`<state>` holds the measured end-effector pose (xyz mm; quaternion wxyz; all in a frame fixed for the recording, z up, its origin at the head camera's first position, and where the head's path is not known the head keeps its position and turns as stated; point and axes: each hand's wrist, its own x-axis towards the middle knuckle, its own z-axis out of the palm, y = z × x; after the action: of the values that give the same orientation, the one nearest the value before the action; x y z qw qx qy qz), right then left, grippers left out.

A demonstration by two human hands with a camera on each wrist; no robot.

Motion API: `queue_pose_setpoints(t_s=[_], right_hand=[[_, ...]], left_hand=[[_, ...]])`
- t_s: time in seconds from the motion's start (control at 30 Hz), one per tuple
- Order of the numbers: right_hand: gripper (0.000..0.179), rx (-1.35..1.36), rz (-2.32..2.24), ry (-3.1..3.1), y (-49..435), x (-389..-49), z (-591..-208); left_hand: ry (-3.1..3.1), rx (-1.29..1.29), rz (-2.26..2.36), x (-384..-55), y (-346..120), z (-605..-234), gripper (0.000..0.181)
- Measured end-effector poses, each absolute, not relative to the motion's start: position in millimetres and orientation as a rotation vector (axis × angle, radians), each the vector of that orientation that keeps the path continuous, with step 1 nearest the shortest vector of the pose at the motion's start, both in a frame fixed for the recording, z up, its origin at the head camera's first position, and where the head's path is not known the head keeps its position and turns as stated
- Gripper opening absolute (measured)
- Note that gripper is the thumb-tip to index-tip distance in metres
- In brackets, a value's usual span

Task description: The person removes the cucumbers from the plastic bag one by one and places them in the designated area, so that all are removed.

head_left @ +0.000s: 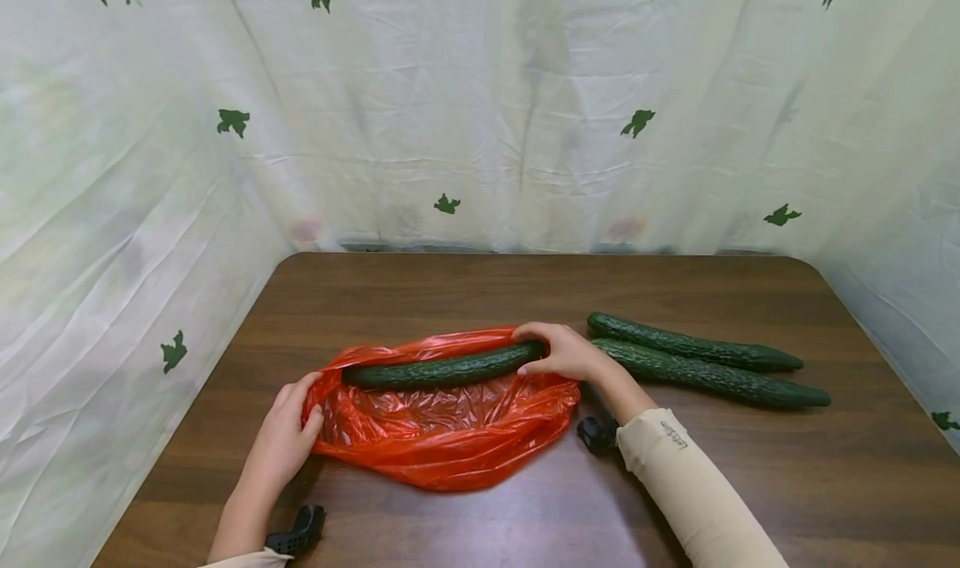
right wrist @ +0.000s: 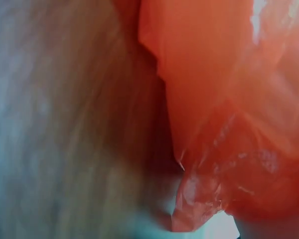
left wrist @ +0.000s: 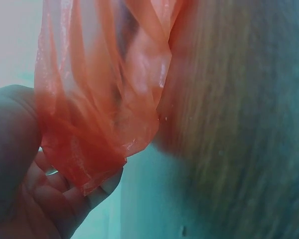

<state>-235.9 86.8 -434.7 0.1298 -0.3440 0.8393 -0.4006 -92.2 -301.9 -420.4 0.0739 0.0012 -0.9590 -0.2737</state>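
A red plastic bag [head_left: 420, 468] lies spread on the table with its mouth facing up. One dark green cucumber [head_left: 442, 371] rests lengthwise inside, along the bag's far side. At the bag's left end, my left hand [head_left: 283, 430] grips the rim, thumb inside and fingers outside; the left wrist view shows the gathered film [left wrist: 84, 149] between thumb and fingers. My right hand [head_left: 558, 353] holds the cucumber's right end between thumb and fingers, at the bag's right rim. In the right wrist view the red film [right wrist: 239, 164] hides most of that hand.
Two more cucumbers, a far one [head_left: 697, 344] and a nearer one [head_left: 712, 374], lie side by side to the right of my right hand. The brown wooden table [head_left: 480, 289] ends at a pale curtain [head_left: 480, 118] with green leaf prints, hung at the back and sides.
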Motion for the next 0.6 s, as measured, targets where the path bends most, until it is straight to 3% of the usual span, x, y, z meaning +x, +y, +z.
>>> queue_pose_setpoints(t_s=[0.6], right_hand=[[0.039,-1.044,-1.121,2.429,76,-233,-440]], left_hand=[[-2.885,0.005,-0.814,-92,-301,-419,0.047]])
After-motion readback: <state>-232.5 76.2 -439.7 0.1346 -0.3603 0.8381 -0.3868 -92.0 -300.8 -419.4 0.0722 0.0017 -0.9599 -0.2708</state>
